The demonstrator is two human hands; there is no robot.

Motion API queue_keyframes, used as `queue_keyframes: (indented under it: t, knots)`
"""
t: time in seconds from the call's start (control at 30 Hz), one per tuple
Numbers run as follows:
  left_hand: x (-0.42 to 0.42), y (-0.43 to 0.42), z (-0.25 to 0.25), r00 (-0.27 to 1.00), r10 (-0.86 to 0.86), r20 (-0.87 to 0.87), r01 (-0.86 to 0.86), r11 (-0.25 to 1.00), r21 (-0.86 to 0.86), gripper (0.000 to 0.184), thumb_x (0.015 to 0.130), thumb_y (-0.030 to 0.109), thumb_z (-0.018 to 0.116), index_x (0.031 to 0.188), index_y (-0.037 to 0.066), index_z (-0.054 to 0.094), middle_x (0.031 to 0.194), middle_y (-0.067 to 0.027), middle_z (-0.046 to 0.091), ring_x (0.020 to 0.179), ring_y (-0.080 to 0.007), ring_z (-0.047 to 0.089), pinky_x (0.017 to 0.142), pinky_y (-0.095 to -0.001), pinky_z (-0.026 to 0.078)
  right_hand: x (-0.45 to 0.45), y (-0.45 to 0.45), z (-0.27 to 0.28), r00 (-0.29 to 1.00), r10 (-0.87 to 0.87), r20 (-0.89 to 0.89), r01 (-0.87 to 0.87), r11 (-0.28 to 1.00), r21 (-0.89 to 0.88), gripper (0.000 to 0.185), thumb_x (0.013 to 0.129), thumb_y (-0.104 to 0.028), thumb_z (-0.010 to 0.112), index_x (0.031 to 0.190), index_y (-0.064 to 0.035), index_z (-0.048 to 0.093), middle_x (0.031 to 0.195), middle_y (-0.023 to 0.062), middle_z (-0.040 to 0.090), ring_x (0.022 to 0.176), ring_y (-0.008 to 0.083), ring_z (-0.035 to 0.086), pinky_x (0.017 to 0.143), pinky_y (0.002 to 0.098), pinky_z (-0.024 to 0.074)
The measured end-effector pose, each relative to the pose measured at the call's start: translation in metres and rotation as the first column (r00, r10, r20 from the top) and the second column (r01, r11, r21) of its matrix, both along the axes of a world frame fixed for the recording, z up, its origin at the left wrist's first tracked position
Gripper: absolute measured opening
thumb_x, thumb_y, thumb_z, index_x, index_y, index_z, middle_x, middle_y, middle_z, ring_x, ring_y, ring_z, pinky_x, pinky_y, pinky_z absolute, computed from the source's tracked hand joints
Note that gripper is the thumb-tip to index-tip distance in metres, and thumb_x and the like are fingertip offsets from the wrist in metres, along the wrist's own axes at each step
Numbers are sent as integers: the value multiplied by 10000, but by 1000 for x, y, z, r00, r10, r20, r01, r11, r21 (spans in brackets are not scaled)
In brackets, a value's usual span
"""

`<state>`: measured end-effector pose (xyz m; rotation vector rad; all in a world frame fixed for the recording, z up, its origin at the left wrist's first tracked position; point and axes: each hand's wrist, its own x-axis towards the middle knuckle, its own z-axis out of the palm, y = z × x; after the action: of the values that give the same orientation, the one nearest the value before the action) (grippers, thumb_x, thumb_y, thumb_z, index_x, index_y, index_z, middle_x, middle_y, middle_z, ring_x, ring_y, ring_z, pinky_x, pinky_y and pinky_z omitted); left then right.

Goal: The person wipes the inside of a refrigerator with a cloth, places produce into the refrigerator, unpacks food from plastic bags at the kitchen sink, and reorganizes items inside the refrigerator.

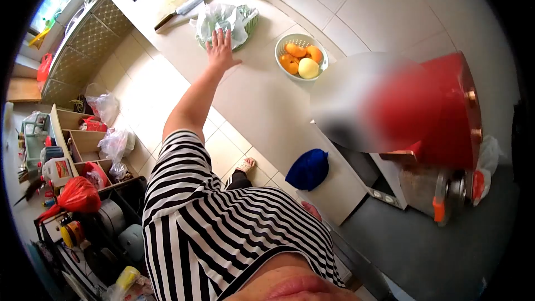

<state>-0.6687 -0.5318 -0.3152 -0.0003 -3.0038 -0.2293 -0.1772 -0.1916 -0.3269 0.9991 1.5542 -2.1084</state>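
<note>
My left hand (221, 53) reaches out over the counter with its fingers spread. The fingertips are at the near edge of a clear plastic bag (218, 19) with something green inside, perhaps vegetables. Whether they press on the bag or just rest against it, I cannot tell. A kitchen knife (189, 4) with a dark handle lies beside the bag. Of my right hand (311, 210), only a small part shows beside my striped shirt; its fingers are mostly hidden. To the right of the bag sits a pale green basket (283, 67) with several orange fruits and one pale yellow fruit.
A dark blue cloth item (308, 170) lies on the counter (251, 100). A red appliance (446, 111), partly blurred, stands at right. Shelves with plastic bags (116, 144) and a red bag (79, 194) are at left. Stove and pots stand at the top left.
</note>
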Motion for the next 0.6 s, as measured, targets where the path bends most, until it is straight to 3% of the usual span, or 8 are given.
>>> queue_keyframes:
  t: [0.07, 0.13, 0.27, 0.3, 0.4, 0.43, 0.53, 0.6]
  knots:
    - [-39, -10, -10, 999, 21, 50, -20, 1000, -8, 1166, 561, 440, 793, 1428, 127, 79, 1477, -138, 119, 1367, -328, 76, 1053, -540, 179, -24, 0, 3, 995, 26, 98, -28, 999, 23, 387, 886, -119, 555, 1216, 19, 409, 1038, 100, 582, 912, 129, 556, 872, 279, 443]
    - [-63, -15, -19, 962, 36, 272, -26, 999, -40, 1191, 536, 431, 805, 1431, 135, 77, 1485, -120, 109, 1375, -295, 66, 1060, -542, 159, -42, -5, 10, 993, 62, 100, -67, 997, 42, 390, 885, -149, 568, 1210, 12, 425, 1031, 98, 586, 903, 137, 561, 855, 280, 452]
    - [-83, -18, -66, 999, -10, 48, 21, 972, -235, 1012, 608, 332, 770, 1402, 117, 181, 1372, -112, 331, 1312, -259, 258, 1027, -506, 249, -46, 7, -24, 994, 76, 73, -73, 996, -46, 393, 881, -169, 581, 1207, -1, 441, 1021, 96, 588, 909, 145, 562, 857, 286, 451]
    - [-82, -19, -73, 990, -83, -117, 55, 972, -226, 797, 693, 264, 698, 1355, 104, 285, 1202, -94, 469, 1173, -242, 420, 954, -481, 335, -53, 2, -21, 992, 123, 26, -123, 992, 11, 393, 879, -170, 584, 1207, -4, 446, 1020, 93, 588, 915, 143, 560, 855, 284, 450]
    - [-77, -17, -81, 973, -230, -24, 211, 925, -314, 622, 752, 232, 622, 1300, 90, 364, 1053, -84, 539, 1013, -234, 521, 863, -456, 395, -72, -10, -16, 984, 175, -30, -174, 984, 41, 397, 879, -169, 586, 1217, -12, 448, 1026, 85, 585, 943, 135, 550, 859, 277, 441]
    - [-75, -20, -84, 938, -327, -118, 272, 901, -336, 477, 788, 205, 550, 1241, 110, 434, 925, -65, 559, 855, -233, 562, 750, -427, 442, -76, -11, -16, 979, 206, 0, -205, 975, 89, 394, 881, -169, 583, 1216, -10, 448, 1030, 84, 585, 942, 132, 550, 855, 272, 441]
    - [-56, -16, -84, 912, -411, 1, 401, 889, -220, 358, 810, 194, 519, 1158, 116, 489, 906, -59, 564, 893, -243, 554, 727, -394, 454, -82, -14, -12, 973, 229, 40, -232, 965, 123, 392, 885, -176, 578, 1215, -8, 450, 1042, 87, 583, 935, 130, 552, 846, 263, 442]
    - [-18, -6, -74, 891, -453, -24, 439, 876, -200, 339, 805, 178, 513, 1138, 121, 499, 895, -61, 558, 880, -244, 552, 706, -379, 457, -81, -11, -6, 964, 251, 84, -260, 958, 121, 404, 882, -191, 584, 1215, -7, 451, 1046, 85, 584, 941, 127, 551, 849, 265, 442]
